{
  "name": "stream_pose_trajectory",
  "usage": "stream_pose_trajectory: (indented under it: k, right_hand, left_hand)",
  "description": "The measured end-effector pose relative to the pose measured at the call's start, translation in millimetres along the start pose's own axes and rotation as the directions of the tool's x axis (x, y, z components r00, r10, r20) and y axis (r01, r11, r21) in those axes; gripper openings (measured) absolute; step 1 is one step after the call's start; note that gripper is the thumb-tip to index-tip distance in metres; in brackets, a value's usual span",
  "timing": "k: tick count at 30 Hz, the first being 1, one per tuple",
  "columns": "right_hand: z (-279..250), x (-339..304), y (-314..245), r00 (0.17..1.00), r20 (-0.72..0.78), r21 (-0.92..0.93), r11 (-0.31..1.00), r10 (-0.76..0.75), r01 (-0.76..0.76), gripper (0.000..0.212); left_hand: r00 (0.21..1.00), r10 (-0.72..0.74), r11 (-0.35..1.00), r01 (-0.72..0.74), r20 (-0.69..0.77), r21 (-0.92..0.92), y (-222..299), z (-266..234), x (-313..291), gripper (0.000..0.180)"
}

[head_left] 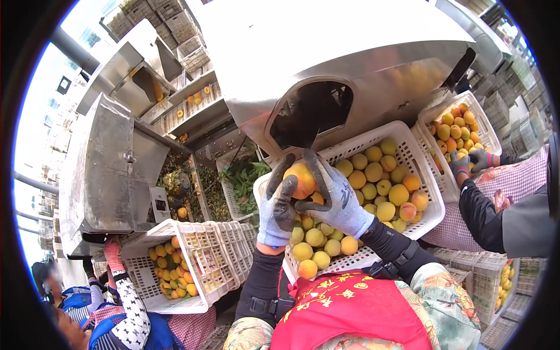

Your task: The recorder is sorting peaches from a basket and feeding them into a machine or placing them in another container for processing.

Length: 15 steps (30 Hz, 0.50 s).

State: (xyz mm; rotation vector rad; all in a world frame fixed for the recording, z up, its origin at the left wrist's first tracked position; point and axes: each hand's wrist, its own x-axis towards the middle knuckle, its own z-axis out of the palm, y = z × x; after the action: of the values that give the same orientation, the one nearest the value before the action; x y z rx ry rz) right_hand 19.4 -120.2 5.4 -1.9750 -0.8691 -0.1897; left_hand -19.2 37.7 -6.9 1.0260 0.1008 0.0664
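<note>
Both my hands wear light blue gloves with dark grey fingers. Between them, over the near crate, is an orange-red peach (pixel 301 179). My left hand (pixel 276 213) wraps its fingers round the left side of the fruit. On the other side, my right hand (pixel 336 195) closes on it with thumb and fingers. Beneath lies a white slotted plastic crate (pixel 433 195), filled with yellow and orange peaches (pixel 373 172). Just beyond the hands, a dark oval opening (pixel 312 111) shows in the metal machine (pixel 379 70).
Another crate (pixel 201 262) of peaches stands at left, beside people in blue aprons. At right, a co-worker's gloved hands (pixel 473 160) are over a further crate (pixel 431 140). A basket of green leaves (pixel 248 175) sits below the machine. Metal chutes (pixel 195 116) rise at far left.
</note>
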Motion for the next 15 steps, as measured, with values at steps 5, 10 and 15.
stream_pose_trajectory:
  k: [5,10,15]
  right_hand:
    - [-1.4,3.9,2.1,0.995,-0.096,-0.109,0.994,-0.036,0.026,0.098]
    - [-6.7,21.2,1.5,0.981,-0.19,-0.04,0.999,-0.025,0.018,0.101]
    - [3.4,23.3,22.7,0.983,-0.186,-0.175,0.984,0.008,-0.041,0.093]
  left_hand:
    - [0.985,-0.174,0.966,0.169,-0.006,-0.196,-32.5,-14.6,-3.7,0.047]
    - [0.979,-0.199,0.949,0.203,0.044,-0.241,-22.1,-3.4,2.4,0.044]
    - [0.975,-0.169,0.985,0.171,-0.147,0.006,-35.6,-0.5,20.5,0.047]
